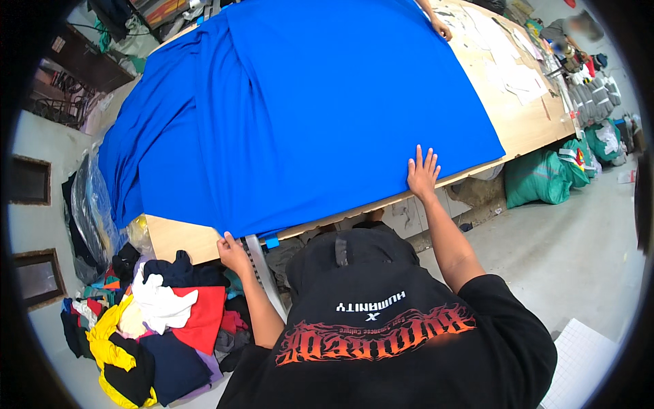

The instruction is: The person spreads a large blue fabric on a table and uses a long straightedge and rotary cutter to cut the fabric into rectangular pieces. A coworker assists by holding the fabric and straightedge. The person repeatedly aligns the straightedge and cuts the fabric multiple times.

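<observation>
A large sheet of bright blue fabric (354, 109) is spread over the wooden table (538, 126). On the right it lies smooth; toward the left it gathers in long folds. My left hand (233, 249) pinches the fabric's near edge at the table's front. Farther right, my right hand (424, 174) lies flat on the cloth near the front edge, fingers spread. Across the table, another person's hand (441, 28) rests at the fabric's far right edge.
A heap of mixed clothes (170, 320) lies on the floor at the lower left. White paper pieces (507, 58) lie on the table's far right. Green sacks (538, 178) stand beyond its right end. A metal rail (262, 266) juts out beside my left forearm.
</observation>
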Tool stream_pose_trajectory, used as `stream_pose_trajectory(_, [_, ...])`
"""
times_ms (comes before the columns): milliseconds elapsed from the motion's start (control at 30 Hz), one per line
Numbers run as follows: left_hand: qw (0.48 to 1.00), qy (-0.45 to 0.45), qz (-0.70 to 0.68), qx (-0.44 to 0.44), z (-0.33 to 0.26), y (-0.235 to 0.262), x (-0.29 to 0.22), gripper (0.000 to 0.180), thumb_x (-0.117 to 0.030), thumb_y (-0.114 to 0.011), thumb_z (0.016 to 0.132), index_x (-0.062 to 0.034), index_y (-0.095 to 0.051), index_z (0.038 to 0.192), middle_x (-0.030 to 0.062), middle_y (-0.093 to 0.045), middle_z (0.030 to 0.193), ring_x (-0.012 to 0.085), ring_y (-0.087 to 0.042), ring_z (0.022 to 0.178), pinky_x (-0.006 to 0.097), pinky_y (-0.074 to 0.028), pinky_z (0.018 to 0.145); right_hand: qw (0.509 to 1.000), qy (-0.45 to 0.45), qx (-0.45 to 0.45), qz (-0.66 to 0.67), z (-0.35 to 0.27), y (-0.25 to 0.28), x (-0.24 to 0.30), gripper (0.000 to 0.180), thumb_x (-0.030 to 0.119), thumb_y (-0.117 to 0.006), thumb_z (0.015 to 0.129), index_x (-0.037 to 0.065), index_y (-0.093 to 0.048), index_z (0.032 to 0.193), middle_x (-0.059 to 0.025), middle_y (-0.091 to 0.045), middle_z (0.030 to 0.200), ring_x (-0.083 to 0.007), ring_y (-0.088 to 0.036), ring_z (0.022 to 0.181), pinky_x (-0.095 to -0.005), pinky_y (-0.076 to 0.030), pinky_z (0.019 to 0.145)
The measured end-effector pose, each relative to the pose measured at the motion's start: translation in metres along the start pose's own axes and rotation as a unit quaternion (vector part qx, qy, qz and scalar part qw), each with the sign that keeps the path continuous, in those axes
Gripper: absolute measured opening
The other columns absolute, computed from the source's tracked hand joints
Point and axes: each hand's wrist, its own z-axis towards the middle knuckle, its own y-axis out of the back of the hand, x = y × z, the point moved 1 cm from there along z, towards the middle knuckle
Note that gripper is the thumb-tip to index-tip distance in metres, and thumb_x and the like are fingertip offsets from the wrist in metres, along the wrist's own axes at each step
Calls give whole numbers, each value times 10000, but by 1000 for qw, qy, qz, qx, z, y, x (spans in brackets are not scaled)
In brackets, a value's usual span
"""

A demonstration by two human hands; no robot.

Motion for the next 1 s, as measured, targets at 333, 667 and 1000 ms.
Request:
stream_pose_trajectory(333, [972, 199, -109, 55, 109, -9, 42, 470, -405, -733, 959, 55, -725, 1057, 132, -770, 971, 211, -722, 804, 371, -546, 792, 999, -19, 29, -10, 0, 10, 11, 636, 486, -266, 1119, 294, -88, 1699, -177, -8, 1760, -390, 9, 1620, -601, -12, 1278])
stream_pose_trajectory(667, [958, 158, 224, -87, 101, -29, -29, 627, -490, -786, 873, -16, -645, 1258, 180, -636, 1325, 392, -639, 1206, 526, -509, 996, 1000, -21, 4, -12, -3, 5, 3, 634, 479, -296, 1118, 294, -113, 1697, -174, -26, 1760, -393, -21, 1619, -622, -45, 1271])
stream_pose_trajectory(1000, [985, 127, 68, -90, 157, -13, 48, 604, -361, -721, 903, 106, -635, 1276, 292, -680, 1279, 436, -658, 1178, 490, -511, 1025, 1000, -2, -8, 13, 1, 1, 18, 638, 466, -326, 1112, 293, -135, 1695, -174, -48, 1758, -396, -19, 1618, -611, -17, 1276])
